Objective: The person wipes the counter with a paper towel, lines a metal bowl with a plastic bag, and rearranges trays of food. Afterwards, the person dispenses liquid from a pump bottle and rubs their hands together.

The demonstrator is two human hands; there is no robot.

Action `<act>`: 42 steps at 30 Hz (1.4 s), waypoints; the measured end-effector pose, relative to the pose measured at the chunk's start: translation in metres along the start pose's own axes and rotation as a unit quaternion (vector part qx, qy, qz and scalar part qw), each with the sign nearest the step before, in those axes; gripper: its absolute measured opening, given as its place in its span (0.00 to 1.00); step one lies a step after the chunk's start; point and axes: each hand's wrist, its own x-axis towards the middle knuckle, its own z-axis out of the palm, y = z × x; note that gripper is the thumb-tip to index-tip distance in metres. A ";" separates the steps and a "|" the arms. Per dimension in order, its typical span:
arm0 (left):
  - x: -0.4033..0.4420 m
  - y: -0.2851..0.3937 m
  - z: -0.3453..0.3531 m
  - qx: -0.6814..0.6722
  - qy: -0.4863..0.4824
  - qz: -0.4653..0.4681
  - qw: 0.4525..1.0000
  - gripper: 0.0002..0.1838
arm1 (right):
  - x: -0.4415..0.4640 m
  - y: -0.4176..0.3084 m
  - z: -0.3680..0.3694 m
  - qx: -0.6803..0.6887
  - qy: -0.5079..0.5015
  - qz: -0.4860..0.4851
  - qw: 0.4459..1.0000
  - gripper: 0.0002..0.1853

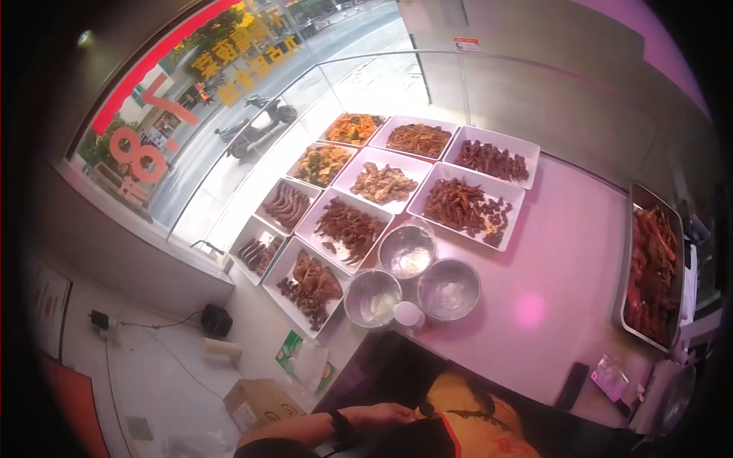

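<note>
My left hand [385, 414], with a black band [341, 427] on its wrist, reaches in from the bottom edge. Its fingers are closed at the edge of a yellow apron [489, 424] with red trim, and the fingertips are partly hidden. My right hand does not show. On the counter ahead stand three metal bowls [448, 288] in a cluster, with a small white round container [408, 314] by them. Beyond these, several white trays hold cooked food, among them a tray of dark meat pieces [305, 284] and a tray of sliced brown pieces [500, 243].
A metal tray [620, 294] of reddish-brown meat stands at the right. Near it lie a dark phone-like slab [572, 387] and a clear packet [610, 377]. A cardboard box [259, 403] and a green-and-white packet [305, 362] are at lower left. A glass guard [366, 76] borders the trays.
</note>
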 end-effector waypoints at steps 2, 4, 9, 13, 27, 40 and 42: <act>0.000 -0.012 0.018 0.004 0.010 0.029 1.000 0.12 | 0.012 -0.008 -0.011 -0.012 -0.010 -0.006 1.000 0.14; 0.003 -0.011 0.031 0.032 0.025 0.082 0.996 0.12 | 0.022 -0.011 -0.024 -0.024 -0.020 -0.017 0.999 0.14; 0.040 0.001 0.061 0.047 0.003 0.104 0.993 0.13 | 0.027 -0.001 -0.061 -0.024 -0.040 -0.024 0.999 0.14; 0.031 0.040 0.098 0.095 0.020 0.112 0.989 0.14 | 0.018 0.018 -0.096 -0.023 -0.075 -0.031 0.996 0.14; 0.059 0.184 0.173 0.330 0.164 0.003 0.930 0.15 | -0.028 -0.134 -0.103 -0.143 -0.280 -0.320 0.894 0.17; -0.062 0.380 0.114 -0.182 -0.032 0.524 0.831 0.27 | 0.088 -0.357 -0.009 0.372 -0.200 -0.207 0.883 0.12; -0.049 0.387 0.096 -0.219 -0.045 0.508 0.832 0.28 | 0.132 -0.371 0.012 0.414 -0.151 -0.185 0.879 0.14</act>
